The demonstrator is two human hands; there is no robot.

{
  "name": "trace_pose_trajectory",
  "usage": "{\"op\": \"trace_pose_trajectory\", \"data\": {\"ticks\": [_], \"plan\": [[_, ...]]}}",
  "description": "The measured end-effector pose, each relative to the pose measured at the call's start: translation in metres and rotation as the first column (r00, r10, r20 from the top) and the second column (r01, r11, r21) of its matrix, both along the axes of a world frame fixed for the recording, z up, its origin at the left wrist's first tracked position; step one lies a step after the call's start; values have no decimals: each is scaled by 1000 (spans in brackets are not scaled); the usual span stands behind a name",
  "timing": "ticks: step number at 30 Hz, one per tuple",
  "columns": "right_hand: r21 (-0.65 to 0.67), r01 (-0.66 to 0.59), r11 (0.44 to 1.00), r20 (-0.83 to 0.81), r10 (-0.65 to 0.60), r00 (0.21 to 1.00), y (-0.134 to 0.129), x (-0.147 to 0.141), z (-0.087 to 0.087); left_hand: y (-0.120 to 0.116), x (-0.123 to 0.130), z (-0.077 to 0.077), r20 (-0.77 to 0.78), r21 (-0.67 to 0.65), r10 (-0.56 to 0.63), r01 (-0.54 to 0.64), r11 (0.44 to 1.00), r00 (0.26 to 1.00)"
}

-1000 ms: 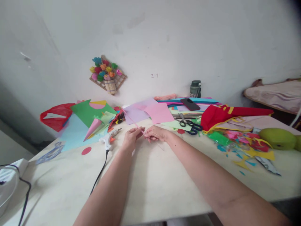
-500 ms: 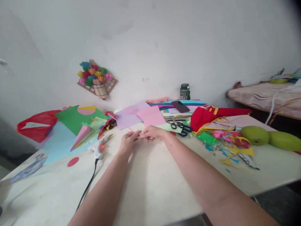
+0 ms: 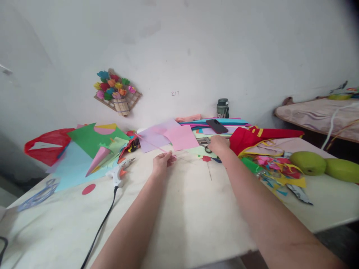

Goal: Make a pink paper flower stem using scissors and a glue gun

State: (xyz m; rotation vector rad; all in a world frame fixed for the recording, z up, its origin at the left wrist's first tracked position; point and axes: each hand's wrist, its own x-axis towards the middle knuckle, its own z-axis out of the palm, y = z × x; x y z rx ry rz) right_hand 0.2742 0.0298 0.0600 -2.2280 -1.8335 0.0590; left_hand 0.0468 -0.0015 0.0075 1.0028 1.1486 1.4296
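My left hand is closed in a pinch on a thin pink paper strip, which runs up and left over the lilac sheet. A faint thin line reaches right from these fingertips. My right hand lies over the scissors; a dark handle loop shows beside its fingers, which are mostly hidden. Just below it, a small red paper piece with a thin stem lies on the table. A pink paper sheet and a lilac sheet lie beyond my hands.
Left of me are a white glue gun with a black cord, a red paper circle and a pink paper cone. A phone and bottle stand or lie behind. Red cloth, paper scraps and green fruits are right.
My right hand has left my left hand and moved right onto the scissors. My left hand has shifted slightly right, still pinching the strip. The red piece's stem has come into view.
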Motion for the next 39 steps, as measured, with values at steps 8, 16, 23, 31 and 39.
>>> {"op": "trace_pose_trajectory", "data": {"ticks": [8,16,23,31,39], "plan": [[6,77,997,62,-77,995,3,-1,-19,-3,-4,-1,29,53,-40,38,998,999],[131,93,987,23,-96,995,0,1,-15,-3,-9,-3,121,116,-62,47,992,991],[223,-100,970,-543,209,813,-4,-26,-9,-2,-20,7,260,182,51,-101,978,964],[154,-796,585,-844,497,202,-38,-50,6,-4,-39,16,428,157,205,-295,942,880],[57,-841,538,-894,402,197,-37,-75,-11,-6,-24,15,528,142,132,-241,960,839]]}}
